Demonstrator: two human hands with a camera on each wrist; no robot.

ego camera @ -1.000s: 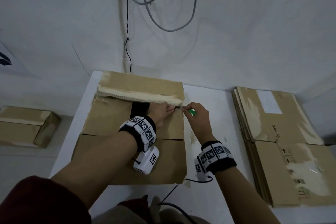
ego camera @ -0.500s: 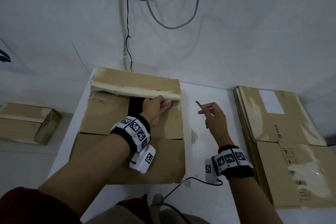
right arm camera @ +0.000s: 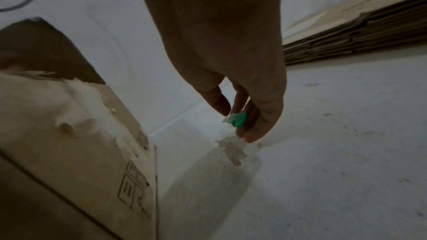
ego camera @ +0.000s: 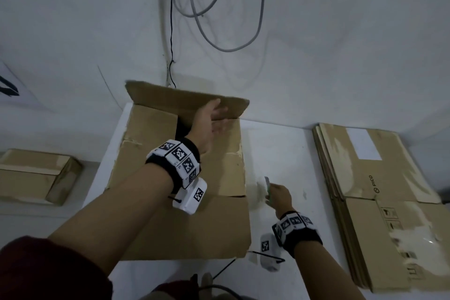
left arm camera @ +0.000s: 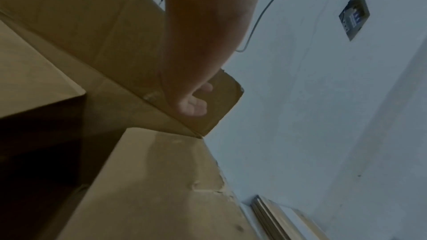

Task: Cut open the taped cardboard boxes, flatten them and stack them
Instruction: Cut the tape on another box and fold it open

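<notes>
An opened cardboard box (ego camera: 182,214) stands on the left of the white table (ego camera: 280,153). Its far flap (ego camera: 170,97) is raised toward the wall. My left hand (ego camera: 214,117) presses with spread fingers against that flap's inner face near its right end; the left wrist view shows the fingertips (left arm camera: 191,105) on the flap (left arm camera: 115,43). A dark gap into the box shows between the inner flaps. My right hand (ego camera: 280,196) is low over the table just right of the box and pinches a small green cutter (ego camera: 267,185), seen again in the right wrist view (right arm camera: 238,119) beside the box's torn side (right arm camera: 69,125).
A stack of flattened boxes (ego camera: 377,190) lies on the table's right side (right arm camera: 358,25). A closed box (ego camera: 36,173) sits on a lower surface to the left. Cables (ego camera: 219,19) hang on the wall behind. A paper scrap (right arm camera: 231,149) lies under my right hand.
My left hand has swung the far flap up and back from lying closed. My right hand has pulled the cutter away from the seam, toward me and down near the table.
</notes>
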